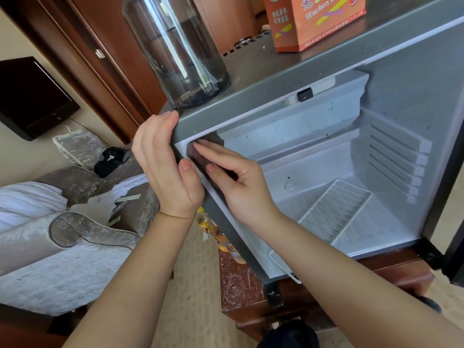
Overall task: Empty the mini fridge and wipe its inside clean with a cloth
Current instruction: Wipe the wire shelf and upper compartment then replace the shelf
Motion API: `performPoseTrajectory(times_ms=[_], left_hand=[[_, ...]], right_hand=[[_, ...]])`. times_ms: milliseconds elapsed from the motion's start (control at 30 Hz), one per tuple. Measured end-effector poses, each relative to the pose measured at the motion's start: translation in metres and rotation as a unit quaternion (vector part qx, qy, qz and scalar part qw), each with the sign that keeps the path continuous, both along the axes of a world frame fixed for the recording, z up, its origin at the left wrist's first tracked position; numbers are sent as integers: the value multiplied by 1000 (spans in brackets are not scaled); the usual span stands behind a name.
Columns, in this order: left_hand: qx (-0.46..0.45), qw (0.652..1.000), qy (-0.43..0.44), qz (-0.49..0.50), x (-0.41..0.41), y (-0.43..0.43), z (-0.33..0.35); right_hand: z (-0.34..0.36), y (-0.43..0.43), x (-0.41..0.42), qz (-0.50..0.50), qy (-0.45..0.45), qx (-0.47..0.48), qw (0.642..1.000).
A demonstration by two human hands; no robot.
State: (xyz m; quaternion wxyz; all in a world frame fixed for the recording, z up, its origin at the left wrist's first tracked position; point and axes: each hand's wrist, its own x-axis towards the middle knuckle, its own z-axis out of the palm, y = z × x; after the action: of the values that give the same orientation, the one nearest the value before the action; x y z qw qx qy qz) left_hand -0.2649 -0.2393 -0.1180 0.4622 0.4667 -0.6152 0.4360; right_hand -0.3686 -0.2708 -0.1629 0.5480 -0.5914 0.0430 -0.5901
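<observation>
I see the mini fridge [276, 96] standing on a low wooden bench [241, 285], door swung open to the right, cavity bare except for a white wire rack [334, 209] lying on its floor. My left hand [165, 167] wraps the cabinet's top left corner, fingers on the side, thumb on the front frame. My right hand [233, 182] presses the dark cloth [193, 154] with flat fingers against the upper left of the door frame (teal specks dot the liner behind). On top stand a glass jar [180, 54] and an orange carton [319, 21]. A sofa [75, 247] sits left.
</observation>
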Motion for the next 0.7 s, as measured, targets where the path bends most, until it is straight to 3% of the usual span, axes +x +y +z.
performPoseTrajectory(times_ms=[367, 700], left_hand=[[29, 998, 53, -16, -12, 14, 8], [107, 990, 95, -10, -21, 31, 15]], right_hand=[[-32, 9, -3, -220, 49, -161, 961], [-76, 21, -32, -191, 214, -123, 950]])
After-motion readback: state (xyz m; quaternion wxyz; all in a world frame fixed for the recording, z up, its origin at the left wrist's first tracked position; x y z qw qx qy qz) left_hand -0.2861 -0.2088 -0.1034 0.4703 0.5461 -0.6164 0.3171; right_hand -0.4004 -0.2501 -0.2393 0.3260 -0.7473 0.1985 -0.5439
